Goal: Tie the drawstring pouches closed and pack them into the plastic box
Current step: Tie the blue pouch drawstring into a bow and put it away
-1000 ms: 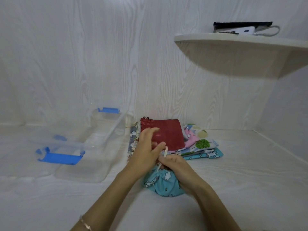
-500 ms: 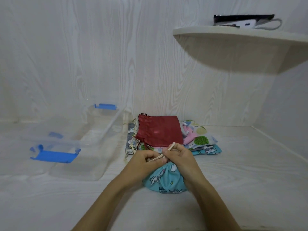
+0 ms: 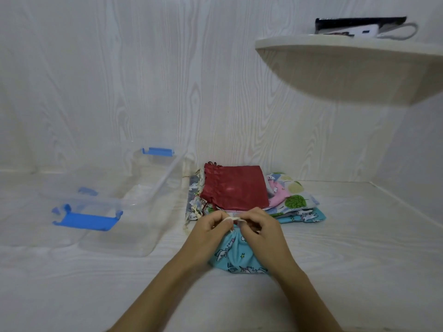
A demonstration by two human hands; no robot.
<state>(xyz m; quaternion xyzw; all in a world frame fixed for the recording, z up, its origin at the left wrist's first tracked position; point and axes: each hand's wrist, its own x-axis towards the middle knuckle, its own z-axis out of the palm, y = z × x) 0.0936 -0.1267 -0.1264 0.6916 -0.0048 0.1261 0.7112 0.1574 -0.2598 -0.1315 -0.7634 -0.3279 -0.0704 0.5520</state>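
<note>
**Both hands pinch the cord at the neck of the turquoise pouch**

At far left the clear plastic box stands open on the counter, one blue latch towards the camera. Its walls are so transparent that it is hard to tell where the box ends and a possible lid begins. No pouch shows inside.

Just right of it, the left hand and the right hand meet over the gathered neck of the turquoise unicorn pouch, which lies on the counter just in front of the pile. Each hand's grip is curled and pinches the pale cord between thumb and fingertips. The fingers cover the crossing, so I cannot tell whether a knot has formed.

The pouch looks like thin cotton: light, soft, floppy and not fragile. It is best taken by the bunched neck or scooped up whole, since the thin cord may slip.

Behind and to the right, a red pouch tops the pile of printed pouches; how many lie beneath it is hidden. At upper right a shelf carries a dark object, seen only edge-on.
</note>
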